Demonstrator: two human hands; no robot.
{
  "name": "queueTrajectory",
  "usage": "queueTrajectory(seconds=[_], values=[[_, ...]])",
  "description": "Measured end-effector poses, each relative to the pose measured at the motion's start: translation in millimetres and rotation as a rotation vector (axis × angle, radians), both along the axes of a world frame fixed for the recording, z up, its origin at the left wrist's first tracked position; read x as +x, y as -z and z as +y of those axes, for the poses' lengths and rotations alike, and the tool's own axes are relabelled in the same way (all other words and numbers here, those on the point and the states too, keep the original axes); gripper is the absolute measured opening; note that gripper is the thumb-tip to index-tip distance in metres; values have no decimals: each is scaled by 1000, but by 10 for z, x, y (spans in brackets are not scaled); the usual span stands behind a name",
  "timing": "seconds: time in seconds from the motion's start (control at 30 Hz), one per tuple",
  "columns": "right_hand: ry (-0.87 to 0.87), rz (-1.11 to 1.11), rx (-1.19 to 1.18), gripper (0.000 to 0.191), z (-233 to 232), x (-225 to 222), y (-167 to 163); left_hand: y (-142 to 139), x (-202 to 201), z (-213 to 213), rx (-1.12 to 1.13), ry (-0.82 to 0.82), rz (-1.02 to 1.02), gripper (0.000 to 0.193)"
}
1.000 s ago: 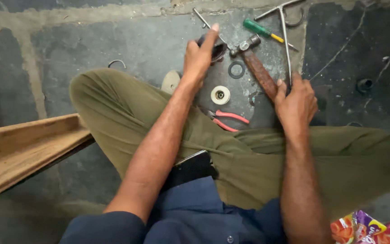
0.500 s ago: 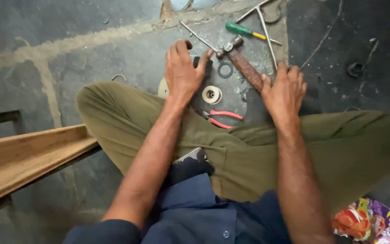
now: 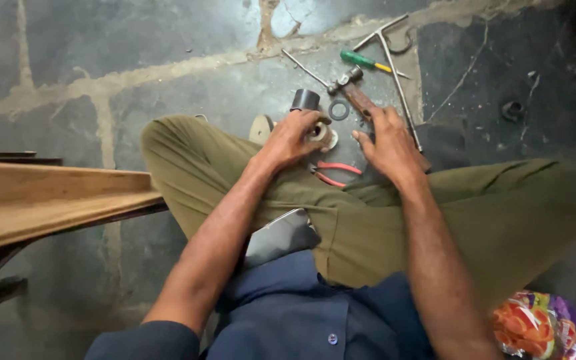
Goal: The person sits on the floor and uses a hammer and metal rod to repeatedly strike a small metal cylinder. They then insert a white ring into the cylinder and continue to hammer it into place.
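Curled fingers of the left hand [image 3: 295, 137] close on a white ring [image 3: 321, 135] on the floor. At three o'clock from it, the right hand [image 3: 389, 141] rests half-open on a hammer [image 3: 357, 95]. Red pliers [image 3: 335, 173] lie at six o'clock.

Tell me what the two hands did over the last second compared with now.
The left hand pulled back from the far tools onto the small round cream-coloured spool, fingers now curled over it. The right hand slid left along the rusty wooden-handled hammer and rests on its handle. The red-handled pliers, green-handled screwdriver and black rubber ring stayed put.
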State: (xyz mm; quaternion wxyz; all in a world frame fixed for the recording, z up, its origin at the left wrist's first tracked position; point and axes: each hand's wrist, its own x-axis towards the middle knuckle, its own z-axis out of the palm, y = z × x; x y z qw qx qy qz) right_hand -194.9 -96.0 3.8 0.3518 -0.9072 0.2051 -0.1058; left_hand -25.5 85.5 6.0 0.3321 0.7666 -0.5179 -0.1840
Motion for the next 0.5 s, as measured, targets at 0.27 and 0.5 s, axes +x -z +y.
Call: queueTrajectory(seconds=[0.27, 0.5], values=[[-101, -125, 869, 57, 35, -67, -297, -263, -169, 77, -367, -78, 633, 62], [-373, -331, 902, 64, 175, -241, -742, -570, -374, 240, -551, -20, 835, 62]])
